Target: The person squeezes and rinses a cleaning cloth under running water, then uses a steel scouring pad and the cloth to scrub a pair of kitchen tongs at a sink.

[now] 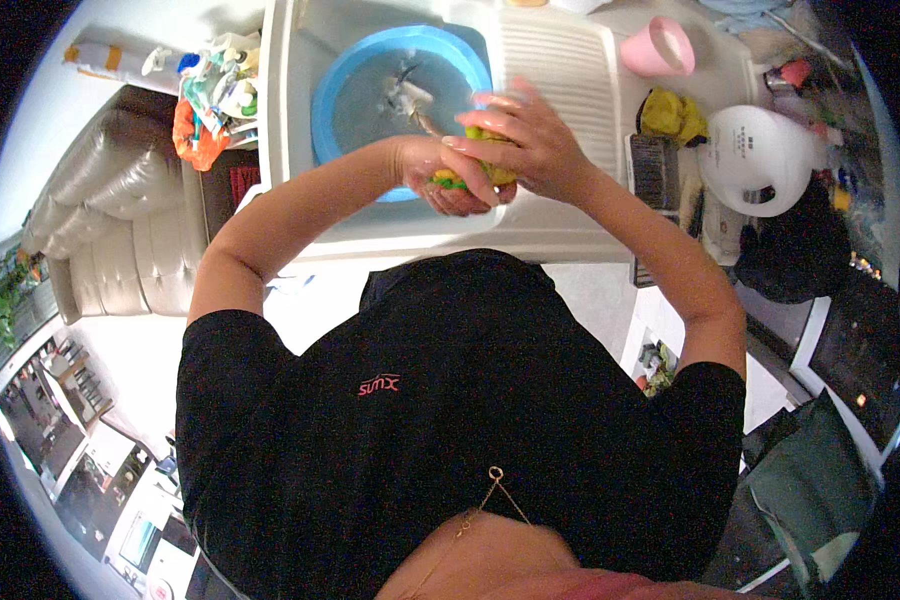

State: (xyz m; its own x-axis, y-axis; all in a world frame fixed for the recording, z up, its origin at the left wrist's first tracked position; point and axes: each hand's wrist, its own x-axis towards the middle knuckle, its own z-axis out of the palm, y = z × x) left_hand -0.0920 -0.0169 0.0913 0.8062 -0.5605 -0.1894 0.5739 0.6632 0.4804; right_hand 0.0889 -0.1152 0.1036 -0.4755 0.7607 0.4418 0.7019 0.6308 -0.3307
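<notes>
A small yellow and green item [499, 174] is held between my two hands, which hide most of it; I cannot tell what it is. My left hand [450, 176] curls around it from the left and below. From the right, the fingers of my right hand [529, 139] lie over its top, partly spread and wet-looking. Both hands are over the near right rim of a blue plastic basin [328, 86]. Cloudy water [367, 112] fills the basin, with a whitish object [415, 93] and a dark, thin piece [406, 71] showing in it.
The basin stands in a white laundry sink [289, 150] with a ribbed washboard [559, 67] on its right. Farther right are a pink cup [649, 51], a yellow cloth-like bundle [667, 116], a dark-bristled brush [652, 172] and a white plastic container [746, 150]. Bottles and an orange bag [199, 142] stand left.
</notes>
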